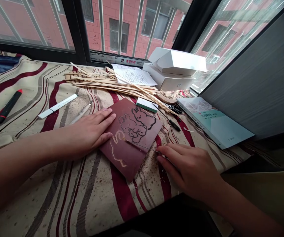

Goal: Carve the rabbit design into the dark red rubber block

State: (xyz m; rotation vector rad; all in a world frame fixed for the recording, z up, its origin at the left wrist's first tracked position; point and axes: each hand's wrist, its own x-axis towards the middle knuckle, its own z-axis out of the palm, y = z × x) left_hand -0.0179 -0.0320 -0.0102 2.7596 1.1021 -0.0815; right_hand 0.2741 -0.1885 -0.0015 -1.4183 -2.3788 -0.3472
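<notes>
A reddish-brown carving sheet (142,151) lies turned at an angle on the striped cloth. Animal figures outlined in black cover its upper part, and a pale cut line curves down its left side. My left hand (92,130) rests flat on the sheet's left edge, fingers stretched out. Between the thumb and fingers of my right hand (188,168) is a thin metal carving tool (142,145). Its tip touches the sheet near the upper end of the pale line. The tool's handle end is hidden in my fingers.
Beyond the sheet lie a green-and-white block (147,104), a dark-handled tool (174,125) and wooden strips (102,80). A book (221,128) and a white box (174,72) are at right. At left are a white marker (58,106) and a black-and-red pen (8,107). Crumbs dot the cloth.
</notes>
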